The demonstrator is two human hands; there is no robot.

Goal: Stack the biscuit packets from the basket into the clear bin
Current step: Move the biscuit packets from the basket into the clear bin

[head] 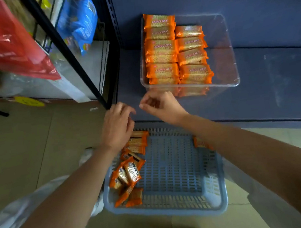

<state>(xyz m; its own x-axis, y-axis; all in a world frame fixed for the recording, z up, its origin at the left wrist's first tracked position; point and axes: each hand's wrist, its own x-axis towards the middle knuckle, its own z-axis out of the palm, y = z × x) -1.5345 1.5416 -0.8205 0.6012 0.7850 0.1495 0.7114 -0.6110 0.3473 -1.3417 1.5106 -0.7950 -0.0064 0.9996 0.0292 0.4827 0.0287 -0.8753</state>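
A clear bin (224, 67) stands on a dark blue surface, its left part filled with two columns of stacked orange biscuit packets (175, 51). Below it a blue slotted basket (171, 168) rests on the floor, with several orange packets (129, 172) heaped along its left side and one packet (200, 143) at its right edge, partly behind my forearm. My left hand (117, 125) hovers over the basket's far left corner, fingers loosely curled, holding nothing. My right hand (159, 104) hangs between basket and bin, fingers loosely curled and empty.
A black metal shelf frame (71, 53) stands to the left, holding a blue snack bag (79, 23) and a red bag (7, 42). The right third of the bin holds no packets. Tiled floor (30, 142) surrounds the basket.
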